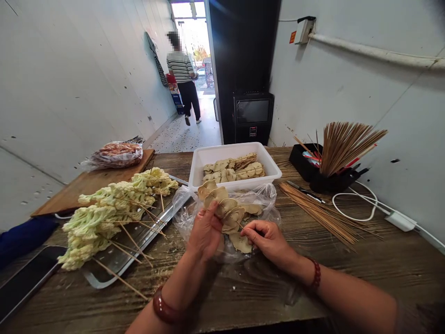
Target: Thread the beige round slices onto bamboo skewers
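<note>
Between my hands is a row of thin, round beige slices (226,207) threaded on a wooden skewer. My left hand (207,227) grips the slices, its thumb pressed over them. The fingers of my right hand (266,239) pinch the skewer at its near end, where only a short piece shows. Below them, loose slices (240,243) of the same kind lie on a clear plastic bag (271,204). Just behind, a white plastic tub (236,185) contains skewered slices (222,172) laid in rows.
At left, skewered cauliflower (114,204) covers a metal tray (134,246), sticks jutting right. Behind it, a bagged bundle (120,154) rests on a wooden board (62,192). Loose skewers (318,213) lie at right beside a black holder (306,162). A person (182,69) stands near the doorway.
</note>
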The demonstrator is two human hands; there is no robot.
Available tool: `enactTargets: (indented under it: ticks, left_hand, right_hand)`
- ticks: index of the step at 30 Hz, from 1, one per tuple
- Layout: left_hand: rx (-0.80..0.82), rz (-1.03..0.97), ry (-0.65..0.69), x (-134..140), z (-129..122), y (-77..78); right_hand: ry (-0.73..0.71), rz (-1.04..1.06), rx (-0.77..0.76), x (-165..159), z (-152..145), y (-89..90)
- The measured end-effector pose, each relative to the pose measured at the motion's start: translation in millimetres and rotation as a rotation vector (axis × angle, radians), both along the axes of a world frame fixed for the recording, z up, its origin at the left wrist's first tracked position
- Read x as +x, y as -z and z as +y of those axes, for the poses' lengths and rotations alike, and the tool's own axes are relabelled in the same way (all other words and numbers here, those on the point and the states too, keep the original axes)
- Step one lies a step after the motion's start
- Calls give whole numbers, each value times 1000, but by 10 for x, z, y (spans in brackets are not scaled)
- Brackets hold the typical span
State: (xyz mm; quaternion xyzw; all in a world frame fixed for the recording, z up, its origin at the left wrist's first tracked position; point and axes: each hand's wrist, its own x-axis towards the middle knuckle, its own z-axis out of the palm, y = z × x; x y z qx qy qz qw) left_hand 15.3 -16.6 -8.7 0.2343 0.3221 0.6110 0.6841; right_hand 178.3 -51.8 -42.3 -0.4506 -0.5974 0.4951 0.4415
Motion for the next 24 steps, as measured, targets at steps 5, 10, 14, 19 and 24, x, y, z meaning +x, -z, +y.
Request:
enactTargets:
  ticks: [5, 10, 14, 19, 24]
  left_hand:
    - [-2, -14, -25, -97, 37, -42]
    - [22, -3, -34, -89, 36, -17]
    - [41, 20, -22, -57, 33, 10]
    - [47, 23, -10, -38, 21, -9]
    - [-25, -27, -44, -151, 61, -54]
  right_hand:
    - [-9, -25, 9, -3, -5, 13]
    - [-17, -20, -4, -4, -7, 17]
    - [-17, -25, -19, -3, -7, 10]
    - [-21, -3, -49, 0, -8, -4]
    - [-25, 27, -54, 12, -12, 0]
